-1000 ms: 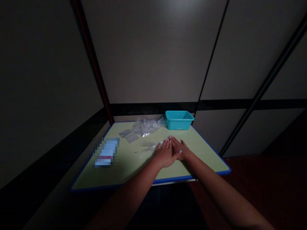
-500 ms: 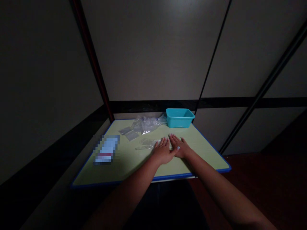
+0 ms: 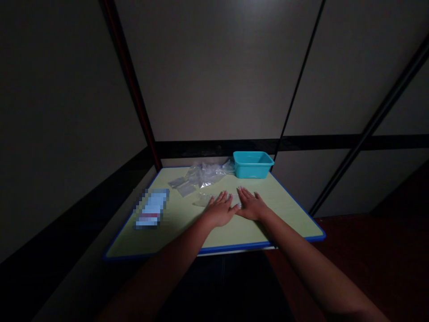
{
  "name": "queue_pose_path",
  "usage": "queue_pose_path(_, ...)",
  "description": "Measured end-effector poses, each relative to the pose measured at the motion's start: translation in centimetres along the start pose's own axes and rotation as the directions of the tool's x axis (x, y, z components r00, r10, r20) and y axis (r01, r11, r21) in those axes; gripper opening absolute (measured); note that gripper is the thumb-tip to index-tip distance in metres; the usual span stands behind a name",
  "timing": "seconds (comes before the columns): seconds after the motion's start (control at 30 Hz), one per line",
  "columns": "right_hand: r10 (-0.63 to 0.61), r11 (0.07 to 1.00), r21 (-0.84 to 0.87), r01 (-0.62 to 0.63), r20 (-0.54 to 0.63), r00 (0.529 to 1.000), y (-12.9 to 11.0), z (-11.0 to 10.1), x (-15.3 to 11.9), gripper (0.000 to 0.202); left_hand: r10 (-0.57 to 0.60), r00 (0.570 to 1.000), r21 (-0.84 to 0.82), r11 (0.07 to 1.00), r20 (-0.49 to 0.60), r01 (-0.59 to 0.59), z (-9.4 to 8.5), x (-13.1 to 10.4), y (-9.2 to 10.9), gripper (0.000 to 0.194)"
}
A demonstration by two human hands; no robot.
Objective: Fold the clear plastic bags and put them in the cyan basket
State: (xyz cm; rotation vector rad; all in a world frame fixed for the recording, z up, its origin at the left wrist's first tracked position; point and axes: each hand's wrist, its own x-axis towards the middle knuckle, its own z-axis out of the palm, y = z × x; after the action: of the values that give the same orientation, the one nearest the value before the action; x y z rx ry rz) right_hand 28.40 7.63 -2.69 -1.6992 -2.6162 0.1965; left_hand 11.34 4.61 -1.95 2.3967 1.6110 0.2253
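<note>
From my end: left grip (image 3: 221,213) is flattened palm-down, clutching nothing, over a long clear plastic bag (image 3: 202,200) on the pale-green, blue-edged desk (image 3: 283,201). Bag's long axis runs sideways toward my right grip (image 3: 252,207), also flat. Left's nearer; can't tell if right's touching it.

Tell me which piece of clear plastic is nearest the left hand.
The thin front piece, partly covered by the left hand. The crumpled plastic lies farther back, beside the turquoise basket; the flat sheets lie back and left, uncovered.
</note>
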Motion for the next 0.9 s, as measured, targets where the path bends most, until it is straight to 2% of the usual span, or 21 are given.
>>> queue_pose_path(0.07, 0.008, 1.0, 0.022, -0.008, 0.008, 1.0, -0.1, -0.1, -0.1, 0.095, -0.009, 0.996, 0.006, 1.0, -0.089, 0.009, -1.1, -0.1, -1.1, 0.06)
queue_pose_path(0.1, 0.01, 0.999, 0.033, -0.011, 0.01, 1.0, -0.1, -0.2, -0.1, 0.098, -0.029, 0.984, 0.011, 0.999, -0.175, 0.031, -1.9, -0.2, -1.8, 0.057)
queue_pose_path(0.17, 0.011, 0.999, 0.052, -0.012, 0.013, 1.0, -0.3, -0.4, -0.2, 0.102, -0.097, 0.932, -0.001, 0.995, -0.349, 0.103, -3.5, -0.3, -3.6, 0.05)
queue_pose_path(0.23, 0.011, 0.998, 0.064, -0.012, 0.014, 1.0, -0.4, -0.6, -0.3, 0.105, -0.18, 0.898, -0.05, 0.983, -0.401, 0.174, -4.9, -0.7, -5.6, 0.036)
queue_pose_path(0.3, 0.012, 0.997, 0.072, -0.013, 0.02, 1.0, -0.5, -0.7, -0.4, 0.106, -0.191, 0.905, -0.091, 0.981, -0.381, 0.169, -5.7, -1.2, -7.4, 0.026)
queue_pose_path(0.4, 0.016, 0.997, 0.076, -0.018, 0.03, 0.999, -0.5, -0.8, -0.5, 0.107, -0.06, 0.924, -0.174, 0.985, -0.378, -0.008, -5.7, -2.2, -9.1, 0.022)
queue_pose_path(0.47, 0.015, 0.997, 0.074, -0.017, 0.032, 0.999, -0.4, -0.7, -0.4, 0.107, 0.031, 0.942, -0.216, 0.97, -0.334, -0.109, -5.2, -2.7, -9.6, 0.018)
queue_pose_path(0.57, 0.014, 0.998, 0.067, -0.016, 0.033, 0.999, -0.2, -0.5, -0.3, 0.107, 0.102, 0.958, -0.236, 0.957, -0.27, -0.169, -4.6, -3.1, -9.9, 0.019)
queue_pose_path(0.7, 0.02, 0.998, 0.06, -0.022, 0.024, 1.0, -0.1, -0.4, -0.3, 0.107, 0.109, 0.971, -0.273, 0.947, -0.214, -0.167, -4.6, -3.1, -10.2, 0.013)
queue_pose_path(0.9, 0.022, 0.998, 0.053, -0.024, 0.032, 0.999, -0.2, -0.8, -0.6, 0.109, 0.012, 0.996, -0.379, 0.924, -0.092, -0.046, -4.9, -3.4, -11.1, 0.011)
